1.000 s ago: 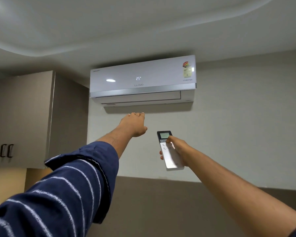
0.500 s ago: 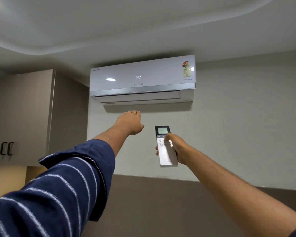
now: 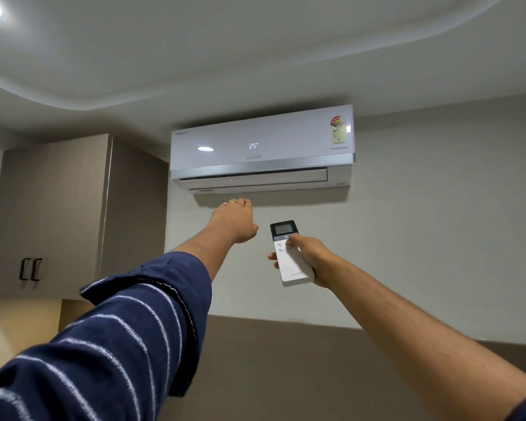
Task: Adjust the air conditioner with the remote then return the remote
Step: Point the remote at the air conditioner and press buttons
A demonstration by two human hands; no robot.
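One thumb of the right hand [image 3: 308, 256] is now laid by the power button of the slim white plastic remote [image 3: 290, 253], which is gripped and has been raised; the empty, open left hand [image 3: 234, 220] has been lifted nearer the white wall-mounted air conditioner [image 3: 261, 148], still reading 25, so adjustment is judged unfinished.

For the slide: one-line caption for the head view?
Right hand aims remote at wall air conditioner showing 25; left hand reaches beneath it.

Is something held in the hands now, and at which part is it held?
The right hand holds the white remote around its lower body, thumb on the upper buttons. The left hand holds nothing; it reaches up below the air conditioner.
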